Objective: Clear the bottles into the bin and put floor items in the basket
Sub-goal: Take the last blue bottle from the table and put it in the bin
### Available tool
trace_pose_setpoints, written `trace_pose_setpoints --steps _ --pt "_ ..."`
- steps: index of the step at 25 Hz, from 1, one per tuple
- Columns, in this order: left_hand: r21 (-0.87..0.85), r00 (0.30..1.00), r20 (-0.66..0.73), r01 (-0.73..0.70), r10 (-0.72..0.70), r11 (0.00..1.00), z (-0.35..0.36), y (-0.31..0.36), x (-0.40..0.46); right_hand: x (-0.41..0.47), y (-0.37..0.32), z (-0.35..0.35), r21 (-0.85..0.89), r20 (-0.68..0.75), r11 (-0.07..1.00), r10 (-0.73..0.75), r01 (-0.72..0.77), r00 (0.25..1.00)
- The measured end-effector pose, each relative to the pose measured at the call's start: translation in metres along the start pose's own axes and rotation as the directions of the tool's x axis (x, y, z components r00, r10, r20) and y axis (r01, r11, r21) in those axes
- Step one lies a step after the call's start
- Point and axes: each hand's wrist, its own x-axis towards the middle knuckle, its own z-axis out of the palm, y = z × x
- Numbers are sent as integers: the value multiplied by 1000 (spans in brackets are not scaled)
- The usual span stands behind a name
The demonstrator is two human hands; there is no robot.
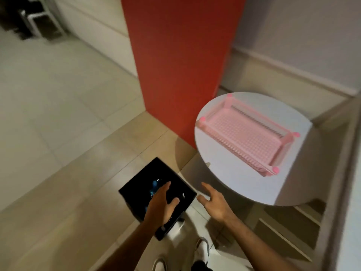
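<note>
Bin (136, 187), black, square-mouthed, sits on the tiled floor (58, 114) at the person's feet, just beside the round white table (234, 184). Pink slatted basket (248, 133) rests on that tabletop, nothing visible inside it. Red panel (181, 65) stands behind both.

Left hand (163, 202) hovers over the bin mouth, fingers spread, holding nothing. Right hand (212, 200) hangs between bin and table edge, fingers also spread and bare, palm turned inward.

Bluish glints inside the bin (154, 187) are probably bottles; no bottles show on the table, so the bottle part looks done or nearly so. Judged step: turn to the floor items and carry them up to the basket. To do it well, scan the floor around the table first, pick up low with one hand, and set things down inside the basket walls, not on the rim, since it sits near the table's far side and could slide.

Hard to make out: whole frame is motion-blurred. Bin interior is nearly black, contents not countable. No floor items in view; the floor under the table is hidden. Shoes (203, 247) cut off at the bottom edge. Dark furniture top left is too blurred to name.
</note>
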Motion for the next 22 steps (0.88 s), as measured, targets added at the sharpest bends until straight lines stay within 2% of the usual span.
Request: trace_pose_setpoints --steps 5,10,15,22 --pt "-78 962 117 -240 248 968 -27 59 -28 -83 -13 -41 90 -244 996 38 -17 969" --pt "-91 837 229 -490 497 867 -12 129 -59 -168 -5 -60 162 -519 986 126 -48 846" --pt "-133 698 367 -615 615 777 30 184 -114 -258 17 -79 225 -681 971 217 -82 700" --pt "-168 514 487 -739 707 653 75 222 -193 -353 45 -99 336 -799 942 293 -14 526"
